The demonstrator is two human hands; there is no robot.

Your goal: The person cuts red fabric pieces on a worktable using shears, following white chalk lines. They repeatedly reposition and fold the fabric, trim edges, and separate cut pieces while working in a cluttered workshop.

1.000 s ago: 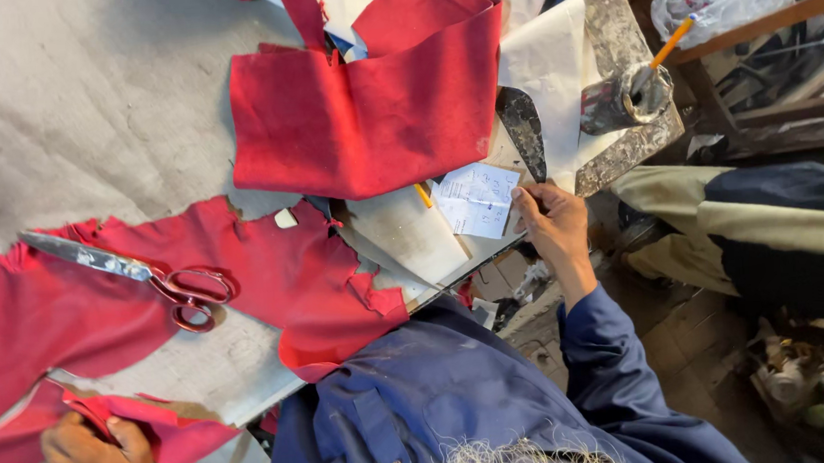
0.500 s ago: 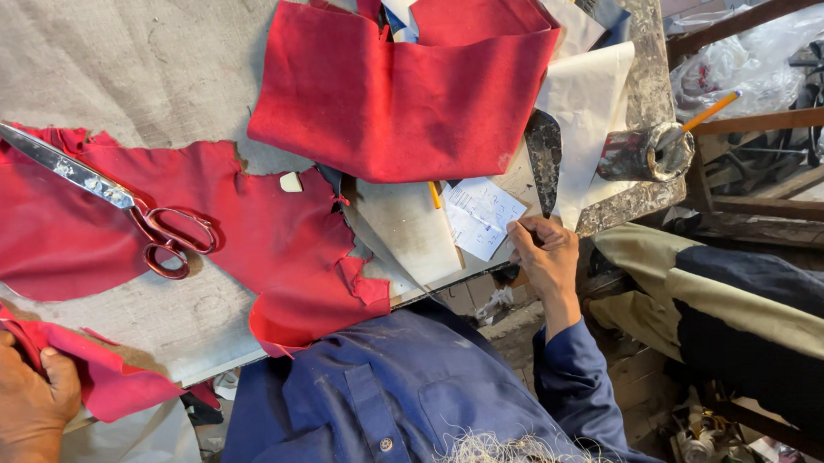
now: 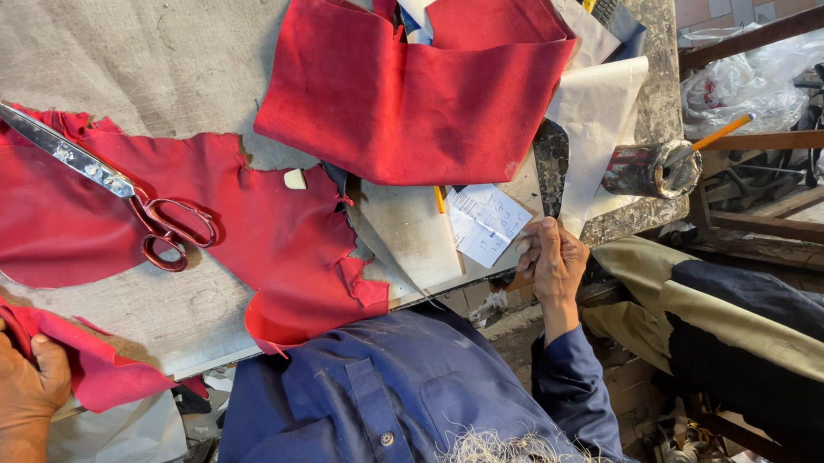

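Red leather (image 3: 270, 240) is bunched in your clenched left hand (image 3: 9, 380) while your right hand (image 3: 552, 261) grips a knife (image 3: 551, 166), seemingly ready for trimming.

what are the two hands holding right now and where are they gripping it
The left hand clutches a folded piece of red leather at its edge. The right hand grips the lower end of a dark flat tool lying on the table.
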